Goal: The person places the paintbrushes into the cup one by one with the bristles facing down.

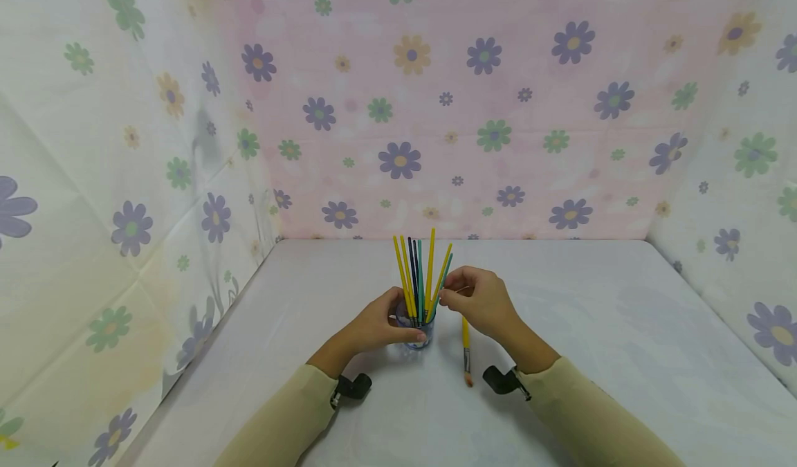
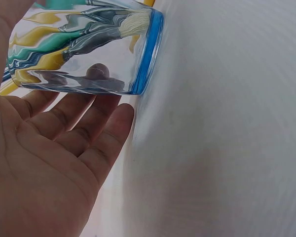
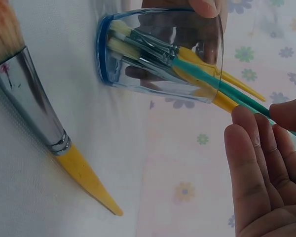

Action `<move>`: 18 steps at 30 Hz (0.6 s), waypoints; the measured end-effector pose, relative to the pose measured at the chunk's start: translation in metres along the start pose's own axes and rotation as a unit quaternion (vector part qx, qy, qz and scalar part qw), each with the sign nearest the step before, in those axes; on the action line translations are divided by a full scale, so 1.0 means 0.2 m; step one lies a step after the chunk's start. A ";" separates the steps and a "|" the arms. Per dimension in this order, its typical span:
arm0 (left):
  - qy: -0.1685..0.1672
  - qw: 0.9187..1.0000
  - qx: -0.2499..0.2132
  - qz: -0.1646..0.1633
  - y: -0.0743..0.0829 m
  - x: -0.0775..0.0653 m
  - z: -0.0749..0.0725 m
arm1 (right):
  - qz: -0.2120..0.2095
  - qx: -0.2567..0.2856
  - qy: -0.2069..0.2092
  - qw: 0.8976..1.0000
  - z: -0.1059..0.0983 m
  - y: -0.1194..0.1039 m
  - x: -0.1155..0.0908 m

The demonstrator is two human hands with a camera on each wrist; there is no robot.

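A clear glass cup with a blue base stands on the table, holding several paintbrushes bristle-down, their yellow, green and dark blue handles sticking up. My left hand grips the cup from the left, thumb across its near side and fingers behind it. Thumb and fingers of my right hand pinch the handle of a green paintbrush, whose bristle end is inside the cup. To the right of the cup lies a yellow paintbrush, its bristles pointing toward me; the right hand hides its handle's far end.
The white table reaches back to a pink flowered sheet. White flowered sheets flank it at left and right. A black wrist camera sits below the left hand, another below the right.
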State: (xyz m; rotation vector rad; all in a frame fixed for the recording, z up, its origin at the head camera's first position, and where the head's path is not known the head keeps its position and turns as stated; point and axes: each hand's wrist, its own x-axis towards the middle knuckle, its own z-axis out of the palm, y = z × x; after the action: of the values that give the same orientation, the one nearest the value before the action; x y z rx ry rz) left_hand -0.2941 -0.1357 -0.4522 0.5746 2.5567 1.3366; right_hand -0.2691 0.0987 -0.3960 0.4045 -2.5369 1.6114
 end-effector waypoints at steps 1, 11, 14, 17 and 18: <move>0.000 1.000 0.001 0.000 0.00 0.00 0.00 | 0.002 -0.001 0.000 1.000 0.00 0.00 0.00; 0.000 1.000 0.002 0.000 0.00 0.00 0.00 | 0.011 -0.018 0.005 1.000 -0.02 0.01 0.02; 0.002 1.000 0.006 -0.004 0.00 0.00 0.00 | 0.020 -0.025 0.004 0.999 -0.03 0.02 0.03; 0.003 1.000 0.008 -0.004 0.00 0.00 0.00 | 0.037 -0.032 0.003 0.999 -0.05 0.05 0.04; 0.003 1.000 0.009 -0.005 0.00 0.00 0.00 | 0.043 -0.035 0.002 0.998 -0.05 0.06 0.04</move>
State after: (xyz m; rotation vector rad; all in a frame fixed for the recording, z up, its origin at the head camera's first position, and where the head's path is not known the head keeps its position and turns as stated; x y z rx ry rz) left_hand -0.2940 -0.1349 -0.4518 0.5618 2.5746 1.3160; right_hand -0.2808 0.1112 -0.4001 0.2889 -2.6332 1.5447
